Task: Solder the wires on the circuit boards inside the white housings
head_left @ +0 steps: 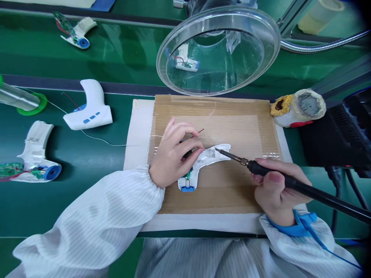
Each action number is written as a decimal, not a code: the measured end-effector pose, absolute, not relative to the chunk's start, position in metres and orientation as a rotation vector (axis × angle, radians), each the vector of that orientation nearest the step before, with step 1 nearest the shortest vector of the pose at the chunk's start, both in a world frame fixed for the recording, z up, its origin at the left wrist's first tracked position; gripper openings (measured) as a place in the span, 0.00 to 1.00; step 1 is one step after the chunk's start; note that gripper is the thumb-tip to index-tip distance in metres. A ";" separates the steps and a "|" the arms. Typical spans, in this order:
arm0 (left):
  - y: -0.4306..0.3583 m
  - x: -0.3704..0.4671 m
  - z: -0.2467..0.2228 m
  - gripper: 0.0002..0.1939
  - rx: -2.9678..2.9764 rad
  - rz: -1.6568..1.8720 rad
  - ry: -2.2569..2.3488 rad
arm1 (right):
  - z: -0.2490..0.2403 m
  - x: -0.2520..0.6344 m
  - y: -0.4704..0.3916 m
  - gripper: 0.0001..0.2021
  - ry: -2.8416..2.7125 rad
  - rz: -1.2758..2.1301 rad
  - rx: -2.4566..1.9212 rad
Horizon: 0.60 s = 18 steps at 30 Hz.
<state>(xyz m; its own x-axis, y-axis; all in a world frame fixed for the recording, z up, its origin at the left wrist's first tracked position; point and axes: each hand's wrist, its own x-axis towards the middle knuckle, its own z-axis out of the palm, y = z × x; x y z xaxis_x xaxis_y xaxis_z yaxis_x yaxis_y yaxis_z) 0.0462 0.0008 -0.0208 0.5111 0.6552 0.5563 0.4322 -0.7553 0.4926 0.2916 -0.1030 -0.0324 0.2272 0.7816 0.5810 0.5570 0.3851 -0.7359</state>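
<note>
Striped sleeves [87, 216] flank a white shell [210, 157] lying on cardboard [228, 197], between left hand [176, 154] and iron [307, 191].
The right hand [278, 189] wraps the iron's handle, fingers closed; the left's fingertips are gathered over the shell, though whether they pinch anything cannot be told. The iron's tip sits at the shell's upper edge, near those fingertips, so a slip could burn them, and lingering heat could scorch the shell. With no clamp in view, a nudge could turn the shell and throw the tip off its spot. Cardboard rests over a white sheet [139, 119] on a green bench [116, 158]; beyond are a round lens [257, 73] and other shells [98, 94], a wire spool [21, 96] at left, a black box [321, 141] at right.
</note>
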 end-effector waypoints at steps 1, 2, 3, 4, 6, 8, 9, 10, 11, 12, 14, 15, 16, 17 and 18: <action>0.001 0.046 -0.021 0.04 2.465 1.089 0.915 | -0.032 0.289 -0.101 0.10 -1.438 0.200 -1.258; 0.001 0.046 -0.021 0.04 2.463 1.085 0.919 | -0.032 0.286 -0.099 0.09 -1.437 0.174 -1.236; 0.001 0.046 -0.021 0.04 2.460 1.081 0.925 | -0.031 0.285 -0.097 0.09 -1.435 0.158 -1.224; 0.001 0.045 -0.021 0.04 2.457 1.079 0.928 | -0.031 0.284 -0.096 0.08 -1.436 0.161 -1.231; 0.002 0.045 -0.020 0.05 2.453 1.074 0.931 | -0.029 0.283 -0.097 0.08 -1.448 0.194 -1.268; 0.002 0.044 -0.021 0.05 2.452 1.075 0.930 | -0.029 0.285 -0.099 0.08 -1.467 0.216 -1.311; 0.003 0.044 -0.022 0.05 2.453 1.075 0.927 | -0.029 0.286 -0.101 0.07 -1.478 0.231 -1.335; 0.003 0.045 -0.022 0.05 2.455 1.072 0.924 | -0.029 0.287 -0.102 0.07 -1.488 0.243 -1.354; 0.002 0.045 -0.023 0.05 2.457 1.070 0.922 | -0.030 0.287 -0.103 0.07 -1.493 0.253 -1.367; 0.002 0.046 -0.024 0.05 2.459 1.066 0.920 | -0.030 0.288 -0.104 0.07 -1.496 0.260 -1.378; 0.000 0.047 -0.024 0.05 2.464 1.049 0.919 | -0.031 0.290 -0.104 0.07 -1.497 0.268 -1.377; 0.000 0.048 -0.023 0.05 2.463 1.045 0.919 | -0.031 0.290 -0.105 0.06 -1.505 0.260 -1.366; 0.000 0.048 -0.022 0.05 2.463 1.047 0.911 | -0.031 0.291 -0.104 0.06 -1.528 0.253 -1.349; 0.001 0.047 -0.021 0.04 2.457 1.065 0.908 | -0.029 0.291 -0.104 0.06 -1.566 0.254 -1.325; 0.004 0.046 -0.018 0.04 2.438 1.102 0.918 | -0.027 0.292 -0.103 0.07 -1.614 0.263 -1.291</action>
<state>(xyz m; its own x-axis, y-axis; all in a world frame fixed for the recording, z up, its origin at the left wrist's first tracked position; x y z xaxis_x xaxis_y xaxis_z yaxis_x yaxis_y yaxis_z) 0.0458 0.0038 -0.0181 0.4983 0.6656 0.5556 0.4258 -0.7461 0.5119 0.2916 -0.1029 -0.0273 0.0816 0.8254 0.5587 0.6057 0.4041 -0.6855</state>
